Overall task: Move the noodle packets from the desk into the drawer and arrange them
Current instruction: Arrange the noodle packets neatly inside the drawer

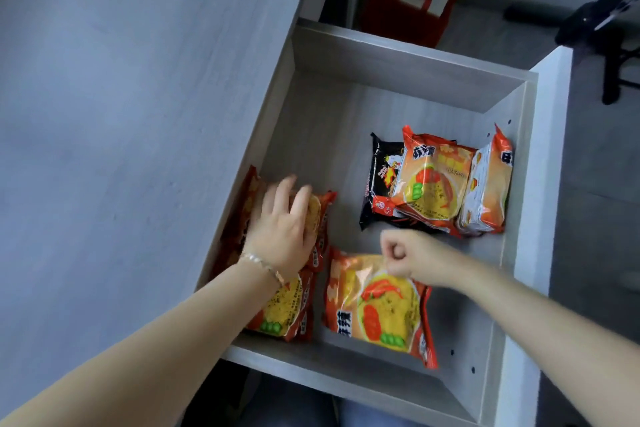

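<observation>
The pale wooden drawer (388, 59) is pulled out and holds several noodle packets. My left hand (282, 229) lies flat, fingers spread, on an orange packet (317, 215) at the drawer's left side; a further orange packet (284, 315) shows under my wrist. My right hand (407, 258) pinches the top edge of a large orange and yellow packet (377, 308) in the near middle. At the far right an orange packet (433, 177) leans on a black packet (379, 180), beside an upright orange packet (488, 184).
The grey desk top (121, 97) fills the left of the view. A red and white gift bag (408, 3) stands on the floor beyond the drawer. A dark chair base (609, 35) is at the top right. The drawer's far half has bare floor.
</observation>
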Available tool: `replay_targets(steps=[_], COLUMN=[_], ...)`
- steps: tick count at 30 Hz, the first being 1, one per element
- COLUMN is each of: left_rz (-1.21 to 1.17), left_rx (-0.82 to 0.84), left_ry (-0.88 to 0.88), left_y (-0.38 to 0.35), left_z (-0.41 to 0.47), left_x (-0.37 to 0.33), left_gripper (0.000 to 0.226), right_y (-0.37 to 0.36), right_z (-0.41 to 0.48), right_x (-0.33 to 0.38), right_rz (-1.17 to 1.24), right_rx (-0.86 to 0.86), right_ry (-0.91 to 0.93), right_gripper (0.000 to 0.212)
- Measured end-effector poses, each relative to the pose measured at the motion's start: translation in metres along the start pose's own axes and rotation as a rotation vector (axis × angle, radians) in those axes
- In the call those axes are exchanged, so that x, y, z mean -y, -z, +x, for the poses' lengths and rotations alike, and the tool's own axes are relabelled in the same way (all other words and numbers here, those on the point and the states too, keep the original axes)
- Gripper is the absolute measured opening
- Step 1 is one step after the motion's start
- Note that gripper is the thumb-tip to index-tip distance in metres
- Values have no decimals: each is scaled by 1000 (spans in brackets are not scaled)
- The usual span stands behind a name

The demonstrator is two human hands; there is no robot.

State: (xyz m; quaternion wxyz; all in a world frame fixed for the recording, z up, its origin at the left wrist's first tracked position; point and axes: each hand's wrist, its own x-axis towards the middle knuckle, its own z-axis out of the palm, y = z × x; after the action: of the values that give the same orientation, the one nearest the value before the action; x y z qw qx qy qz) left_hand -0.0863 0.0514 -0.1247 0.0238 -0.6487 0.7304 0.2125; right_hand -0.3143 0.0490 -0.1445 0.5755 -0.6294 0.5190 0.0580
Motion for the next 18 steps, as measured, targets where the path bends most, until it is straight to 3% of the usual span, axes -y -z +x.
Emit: replay_targets(steps=[3, 5, 8, 11, 14, 16, 18], left_rz=[62, 64, -35, -69, -66, -78, -93], left_rx=[-30, 51, 215, 223, 234, 206, 172], left_ry=[-111, -89, 32, 70, 103, 97, 97], left_y=[-5, -14, -32, -39, -42, -42, -41], left_z=[-35, -54, -68, -67, -68, -67, -66], left_x=[1, 4, 13, 11, 10, 11, 11], left_gripper=[53, 52, 57, 56, 55, 53, 50], right_y=[-35, -55, -77, -82, -66, -43, -13], right_z=[9, 13, 10, 5, 1, 1, 6], right_x=[-4, -6, -6, -2, 7, 18, 22], right_rz=[42, 28, -247, -456, -287, -221, -375], right_rx=[35, -39, -209, -244, -182, -446, -833], right_ry=[-84, -143, -127, -66, -57, 93, 189], right_gripper=[32, 21, 10, 14, 19, 20, 43])
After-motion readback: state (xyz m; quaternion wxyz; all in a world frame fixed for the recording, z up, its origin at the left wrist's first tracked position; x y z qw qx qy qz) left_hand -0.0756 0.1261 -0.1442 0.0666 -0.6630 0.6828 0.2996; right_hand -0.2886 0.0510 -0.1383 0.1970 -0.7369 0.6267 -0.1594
